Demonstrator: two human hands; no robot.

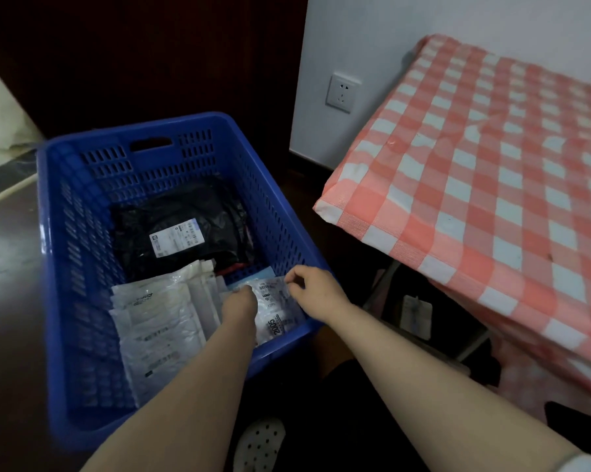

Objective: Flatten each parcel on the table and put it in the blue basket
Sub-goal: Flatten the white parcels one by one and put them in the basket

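touching left hand (239, 303), right hand (313, 289): parcel (277, 318)

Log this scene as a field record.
basket: blue slotted plastic basket, on the dark floor
inside: black plastic parcel with white label; white plastic parcels
held: small white printed parcel, low in the basket
left hand: holds the parcel's left edge
right hand: pinches its top edge
table: table with red-and-white checked cloth, right of basket

Bare forearms (198, 376), a white sleeve (585, 464), a white perforated shoe (260, 444).
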